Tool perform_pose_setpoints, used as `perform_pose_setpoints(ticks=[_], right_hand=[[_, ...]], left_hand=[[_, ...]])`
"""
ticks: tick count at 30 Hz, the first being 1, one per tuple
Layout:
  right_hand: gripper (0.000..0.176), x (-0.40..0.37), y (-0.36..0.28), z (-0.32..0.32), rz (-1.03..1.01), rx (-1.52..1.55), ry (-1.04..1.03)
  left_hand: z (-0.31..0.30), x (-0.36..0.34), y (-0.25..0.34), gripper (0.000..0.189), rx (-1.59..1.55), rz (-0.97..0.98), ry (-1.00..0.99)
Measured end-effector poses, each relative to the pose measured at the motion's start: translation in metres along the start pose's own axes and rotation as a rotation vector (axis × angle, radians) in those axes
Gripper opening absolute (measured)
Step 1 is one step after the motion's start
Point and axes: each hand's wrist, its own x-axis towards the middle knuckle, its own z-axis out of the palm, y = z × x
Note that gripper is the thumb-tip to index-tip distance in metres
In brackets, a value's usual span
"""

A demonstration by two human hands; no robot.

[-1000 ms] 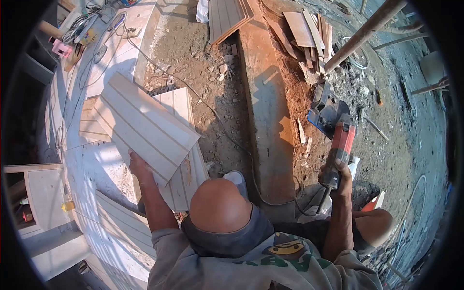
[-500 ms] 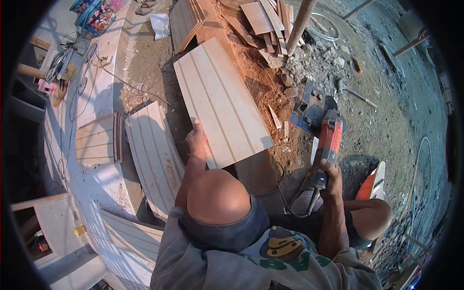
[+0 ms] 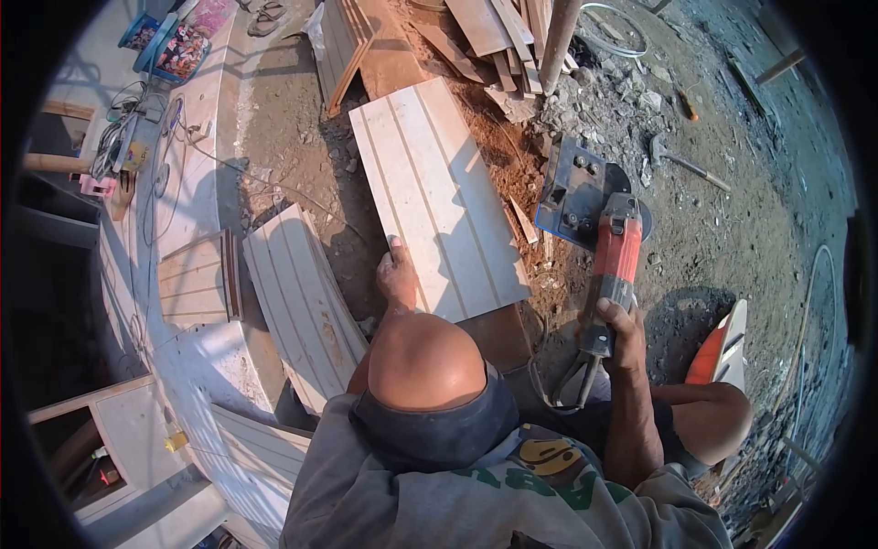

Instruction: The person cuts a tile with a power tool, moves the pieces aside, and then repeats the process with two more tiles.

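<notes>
My left hand (image 3: 398,274) grips the left edge of a pale grooved tile (image 3: 421,174), with the thumb resting on its top face. The tile lies at a slant in front of my raised knee, and its lower end reaches past a brown surface. In my right hand (image 3: 622,337) is a red and grey angle grinder (image 3: 618,254), held by its rear body. A dark metal guide plate (image 3: 574,188) with bolts is fixed at the grinder's head, right of the tile and apart from it. The blade's cutting edge is hidden.
Stacked grooved tiles (image 3: 297,293) lie left of me, with a smaller stack (image 3: 194,279) beyond. Tile offcuts (image 3: 489,32) and a post (image 3: 558,46) stand ahead. A hammer (image 3: 690,165) and an orange-and-white piece (image 3: 718,346) lie on the right. The grinder's cord loops near my foot.
The tile has shifted right and turned slightly, coming closer to the grinder, with my left hand still on it. Jagged shadows now cover its right side. The view has shifted a little.
</notes>
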Motion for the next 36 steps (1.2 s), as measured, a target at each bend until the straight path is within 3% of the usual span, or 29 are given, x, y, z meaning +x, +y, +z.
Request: perform_pose_setpoints(ticks=[2, 4, 9, 12, 13, 14, 17, 20, 22, 24, 26, 27, 29, 30, 31, 32, 34, 36], right_hand=[[0.048, 0.003, 0.0, 0.001, 0.006, -0.008, -0.028], [0.05, 0.004, 0.002, 0.001, 0.052, -0.014, -0.059], [0.047, 0.003, 0.006, 0.011, 0.018, -0.034, -0.095], [0.046, 0.0, 0.0, 0.021, 0.007, -0.023, -0.135], [0.046, 0.003, 0.003, 0.022, 0.0, -0.048, -0.152], [0.045, 0.006, 0.004, 0.024, -0.009, -0.07, -0.168], [0.046, 0.027, 0.007, 0.034, -0.075, -0.114, -0.173], [0.043, 0.062, 0.013, 0.048, -0.125, -0.181, -0.224], [0.041, 0.088, 0.022, 0.056, -0.139, -0.191, -0.292], [0.035, 0.105, 0.02, 0.07, -0.185, -0.175, -0.286], [0.033, 0.101, 0.009, 0.073, -0.148, -0.116, -0.42], [0.032, 0.098, 0.011, 0.075, -0.143, -0.047, -0.402], [0.032, 0.091, 0.008, 0.076, -0.142, 0.027, -0.375], [0.031, 0.086, 0.006, 0.074, -0.141, 0.037, -0.375], [0.031, 0.079, 0.006, 0.071, -0.135, 0.043, -0.373], [0.031, 0.075, 0.006, 0.068, -0.139, 0.034, -0.366], [0.035, 0.07, 0.006, 0.061, -0.112, 0.031, -0.268], [0.043, 0.067, 0.001, 0.051, -0.045, -0.026, -0.309]], left_hand=[[-0.005, -0.006, 0.007, 0.064, 0.101, -0.032, -0.002], [-0.011, -0.008, 0.005, 0.065, 0.24, 0.059, -0.047], [-0.004, -0.02, -0.02, 0.066, -0.017, 0.004, -0.102], [-0.027, -0.003, -0.038, 0.066, 0.149, 0.017, -0.166], [-0.034, 0.003, -0.037, 0.065, -0.091, -0.089, -0.134], [-0.054, -0.004, -0.002, 0.063, -0.165, -0.099, -0.058], [-0.113, 0.042, 0.036, 0.052, -0.107, -0.01, -0.08], [-0.16, 0.053, 0.124, 0.048, 0.064, 0.206, -0.138], [-0.164, 0.053, 0.174, 0.05, 0.157, 0.257, -0.151], [-0.156, 0.059, 0.204, 0.057, 0.637, 0.525, -0.063], [-0.131, 0.047, 0.208, 0.061, 0.657, 0.49, -0.02], [-0.117, 0.041, 0.209, 0.064, 0.663, 0.459, 0.017], [-0.077, 0.066, 0.154, 0.068, 0.542, 0.167, 0.112], [-0.06, 0.034, 0.147, 0.076, 0.514, 0.024, 0.083], [-0.033, 0.059, 0.081, 0.083, 0.542, 0.013, 0.051], [-0.011, 0.074, 0.027, 0.087, 0.351, -0.075, -0.076], [0.019, 0.031, 0.013, 0.082, 0.055, 0.117, -0.037], [0.031, 0.019, 0.036, 0.079, 0.192, 0.023, 0.178]])
